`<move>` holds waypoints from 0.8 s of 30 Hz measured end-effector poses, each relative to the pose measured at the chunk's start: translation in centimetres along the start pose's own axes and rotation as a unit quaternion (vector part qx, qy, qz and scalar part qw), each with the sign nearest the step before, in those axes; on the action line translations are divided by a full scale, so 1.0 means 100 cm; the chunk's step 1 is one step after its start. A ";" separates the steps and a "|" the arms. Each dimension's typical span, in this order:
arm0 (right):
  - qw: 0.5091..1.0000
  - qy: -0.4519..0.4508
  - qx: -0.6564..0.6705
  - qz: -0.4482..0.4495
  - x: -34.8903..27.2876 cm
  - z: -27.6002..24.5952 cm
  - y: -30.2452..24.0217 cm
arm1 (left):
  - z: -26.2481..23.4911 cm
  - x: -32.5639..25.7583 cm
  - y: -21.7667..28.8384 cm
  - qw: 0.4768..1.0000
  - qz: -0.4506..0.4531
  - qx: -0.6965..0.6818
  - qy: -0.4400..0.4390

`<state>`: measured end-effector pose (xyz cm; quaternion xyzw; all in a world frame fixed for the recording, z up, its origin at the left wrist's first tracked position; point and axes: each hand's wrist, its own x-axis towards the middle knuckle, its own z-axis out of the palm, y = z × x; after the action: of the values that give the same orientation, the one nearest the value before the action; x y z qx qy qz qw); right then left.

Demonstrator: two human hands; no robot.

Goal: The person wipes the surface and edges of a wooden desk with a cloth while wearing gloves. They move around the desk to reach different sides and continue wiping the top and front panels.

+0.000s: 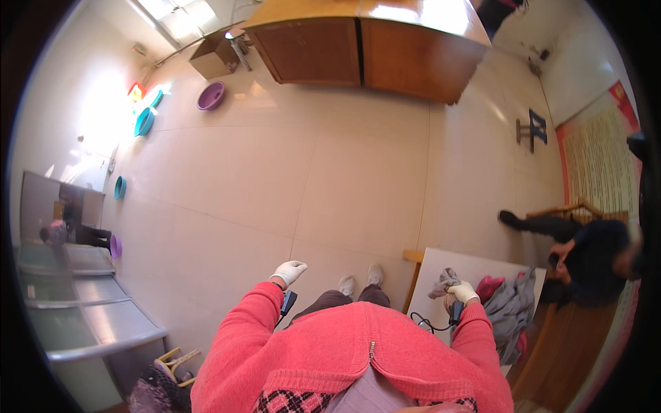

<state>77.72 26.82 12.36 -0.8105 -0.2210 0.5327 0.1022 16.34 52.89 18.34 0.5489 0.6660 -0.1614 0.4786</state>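
Note:
My left hand (290,272), in a white glove, hangs over the floor in front of me. Its fingers reach loosely out to the right, and nothing shows in them. On the right, my white-gloved right hand (463,292) is closed on a crumpled greyish-pink cloth (443,283) above a white tabletop (451,258). Beside that hand, a grey garment (509,306) lies in a heap on the table, with a dark pink garment (489,286) partly under it. Both my wrists carry small dark devices.
A seated person (592,261) is on a wooden bench (575,351) beyond the table. A wooden cabinet (413,62) stands ahead. Basins, one purple (211,96) and one teal (144,122), sit on the floor. Grey-topped counters (103,320) line the left, and a small stool (532,129) stands far right.

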 end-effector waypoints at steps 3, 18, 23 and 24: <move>0.996 0.020 0.016 -0.085 0.023 -0.038 -0.063 | -0.012 -0.018 0.030 0.996 0.077 -0.039 0.026; 0.954 -0.126 0.272 0.014 0.088 -0.022 -0.392 | 0.007 -0.052 -0.165 0.975 -0.196 -0.106 -0.024; 0.942 -0.133 0.302 -0.061 0.101 0.021 -0.550 | -0.056 -0.008 -0.175 0.982 -0.154 -0.110 -0.018; 0.936 -0.136 0.316 -0.075 0.105 0.030 -0.579 | -0.075 0.005 -0.174 0.981 -0.161 -0.101 -0.028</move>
<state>64.06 82.58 25.79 -0.6377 -0.1136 0.6706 0.3616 -2.46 52.75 16.24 0.3785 0.7450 -0.1833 0.5178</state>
